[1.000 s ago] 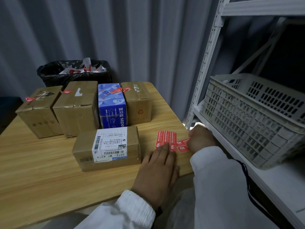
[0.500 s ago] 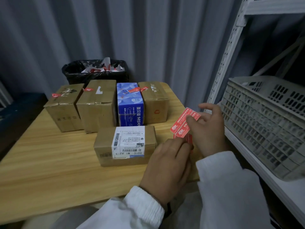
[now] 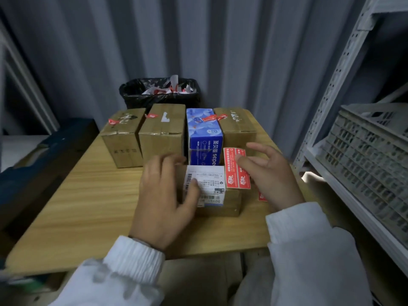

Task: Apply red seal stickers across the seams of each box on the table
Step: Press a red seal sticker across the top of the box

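The left hand [image 3: 163, 195] lies on the labelled cardboard box [image 3: 229, 205], fingers loosely spread. The right hand [image 3: 271, 175] pinches the red sticker sheet [image 3: 236, 171] just over the box's right end. Hold the box still, then press one sticker flat across the seam. The black bin [image 3: 159, 100] holds paper scraps.

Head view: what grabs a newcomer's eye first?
The red sticker sheet stands out, pinched in the right grip over the right end of the labelled box. The left grip rests on that box. Behind it, a blue box breaks a row of brown boxes, and all four carry red seals on top.
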